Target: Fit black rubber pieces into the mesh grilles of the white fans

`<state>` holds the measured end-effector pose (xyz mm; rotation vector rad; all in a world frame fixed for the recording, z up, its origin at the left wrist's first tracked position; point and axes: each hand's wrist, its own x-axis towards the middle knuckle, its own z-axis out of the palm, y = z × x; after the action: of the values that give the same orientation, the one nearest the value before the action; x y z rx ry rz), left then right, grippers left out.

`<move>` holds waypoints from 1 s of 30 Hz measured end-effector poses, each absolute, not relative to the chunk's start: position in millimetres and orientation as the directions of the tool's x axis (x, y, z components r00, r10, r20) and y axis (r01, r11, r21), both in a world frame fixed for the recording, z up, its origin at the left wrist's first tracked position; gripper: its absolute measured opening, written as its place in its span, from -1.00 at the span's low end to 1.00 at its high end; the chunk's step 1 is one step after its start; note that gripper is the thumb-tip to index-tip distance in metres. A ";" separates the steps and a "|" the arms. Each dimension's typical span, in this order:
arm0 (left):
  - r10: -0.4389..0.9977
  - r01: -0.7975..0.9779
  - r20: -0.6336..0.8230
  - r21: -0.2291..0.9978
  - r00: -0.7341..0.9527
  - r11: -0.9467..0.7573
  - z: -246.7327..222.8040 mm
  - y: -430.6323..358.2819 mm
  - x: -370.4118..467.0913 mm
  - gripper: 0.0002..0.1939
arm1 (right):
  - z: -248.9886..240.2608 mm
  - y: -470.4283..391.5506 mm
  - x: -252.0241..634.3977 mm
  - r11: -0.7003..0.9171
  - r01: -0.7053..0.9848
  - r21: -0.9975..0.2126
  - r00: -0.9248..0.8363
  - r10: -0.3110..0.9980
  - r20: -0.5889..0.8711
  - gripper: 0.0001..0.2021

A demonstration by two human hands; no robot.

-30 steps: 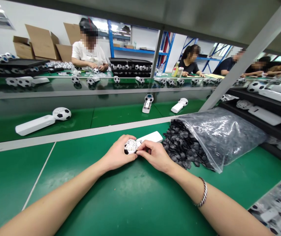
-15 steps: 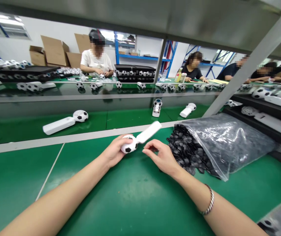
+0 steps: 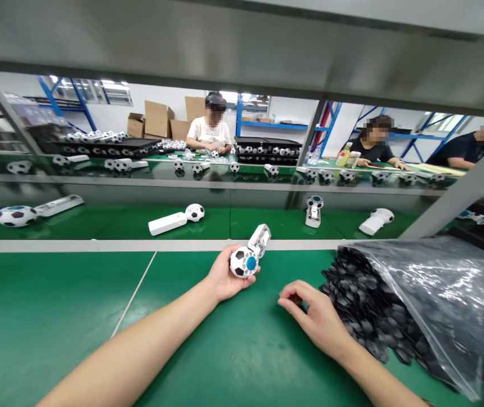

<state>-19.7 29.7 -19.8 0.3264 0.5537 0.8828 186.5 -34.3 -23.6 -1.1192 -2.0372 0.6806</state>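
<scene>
My left hand (image 3: 226, 278) grips a handheld device with a soccer-ball head (image 3: 240, 263) and a white handle (image 3: 260, 240). A blue disc on the ball and the hollow inner side of the handle face me. My fingers wrap the ball from below and behind. To its right, my right hand (image 3: 309, 308) hovers over the green table with thumb and forefinger curled close together. Something small and dark may be between them, but I cannot make it out. Beside that hand, black flat pieces (image 3: 364, 299) spill from a clear plastic bag (image 3: 449, 294).
Similar devices lie on the green belt (image 3: 216, 223) behind a pale rail (image 3: 97, 245), including one at the left (image 3: 169, 223). A slanted grey post (image 3: 449, 186) stands at the right, with a shelf (image 3: 242, 51) overhead. Several people work across the line.
My left hand has turned the device over, bringing the blue disc and the handle's hollow side into view. My right hand keeps its curled shape. The camera view has shifted left and up.
</scene>
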 end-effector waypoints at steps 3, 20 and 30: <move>0.793 -0.624 -0.315 0.494 0.521 0.606 -20.0 29.2 -21.3 -0.66 | -24.9 -35.1 186.6 0.492 0.508 -0.706 -0.376 0.865 0.332 -0.93; 0.435 -0.160 -0.260 0.675 0.862 0.720 -22.1 23.3 -31.4 -0.53 | -23.1 -27.0 198.5 0.573 0.693 -0.436 -0.344 0.796 0.499 -0.43; 0.702 -0.470 -0.160 0.638 0.694 0.610 -25.8 27.9 -33.3 -0.36 | -18.2 -31.1 196.4 0.545 0.686 -0.482 -0.305 0.817 0.489 -0.47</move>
<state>-33.3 27.9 -25.8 0.6004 0.4214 0.6997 196.4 -31.1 -18.2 -1.2083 -2.0713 0.2354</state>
